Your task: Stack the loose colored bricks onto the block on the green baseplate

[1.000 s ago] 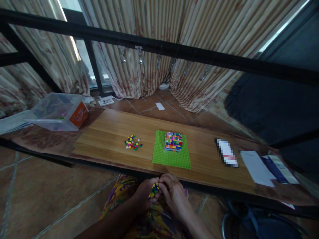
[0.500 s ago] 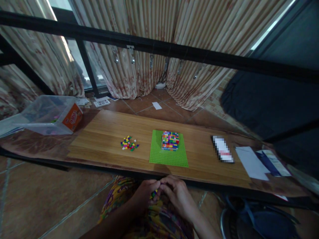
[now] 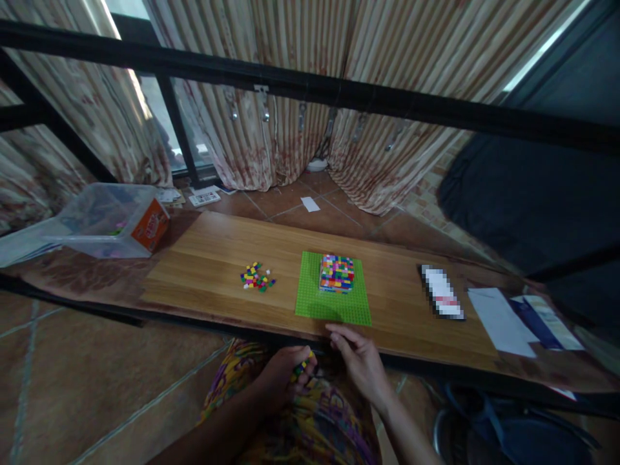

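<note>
Left hand [image 3: 283,371], 7 o'clock of the green baseplate [image 3: 334,313], fingers curled around small bricks [image 3: 301,369]; cupped palm-up, probably to stop spills and keep them easy to pick from. Right hand [image 3: 361,361] at 5 o'clock, just off the plate's near edge, thumb and forefinger close; can't tell if a brick is pinched there. Brick block [image 3: 337,274] sits on the plate, toward 12 o'clock, likely leaving working room this side. Block looks near-square, no clear front; its wider-looking side runs 9 to 3. Loose pile [image 3: 258,278] at 9 o'clock, probably parked within left reach.
</note>
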Motion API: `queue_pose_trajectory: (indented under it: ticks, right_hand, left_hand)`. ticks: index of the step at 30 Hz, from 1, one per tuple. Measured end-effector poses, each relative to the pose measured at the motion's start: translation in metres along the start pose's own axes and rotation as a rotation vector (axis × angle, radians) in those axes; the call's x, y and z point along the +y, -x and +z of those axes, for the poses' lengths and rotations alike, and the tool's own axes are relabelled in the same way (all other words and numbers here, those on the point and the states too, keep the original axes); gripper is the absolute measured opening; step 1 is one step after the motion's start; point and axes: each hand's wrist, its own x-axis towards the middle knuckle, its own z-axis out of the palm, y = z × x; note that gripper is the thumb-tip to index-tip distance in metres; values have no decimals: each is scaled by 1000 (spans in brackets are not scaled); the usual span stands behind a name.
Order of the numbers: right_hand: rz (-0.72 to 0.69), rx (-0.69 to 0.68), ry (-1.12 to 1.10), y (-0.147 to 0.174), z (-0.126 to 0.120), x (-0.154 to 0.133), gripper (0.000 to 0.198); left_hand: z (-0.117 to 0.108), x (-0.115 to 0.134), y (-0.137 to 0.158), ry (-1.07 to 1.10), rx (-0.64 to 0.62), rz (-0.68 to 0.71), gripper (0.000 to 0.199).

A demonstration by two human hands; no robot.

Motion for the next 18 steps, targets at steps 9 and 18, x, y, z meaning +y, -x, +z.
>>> queue_pose_trajectory:
  ticks: [9,18]
  right_hand:
    - [-208,215,206,-68,-13,-24,25]
    - [-335,395,442,-124,-2,-1,19]
  left_hand:
    - [2,5,5,9,12,-35,31]
    - [-4,5,8,10,-1,-73,35]
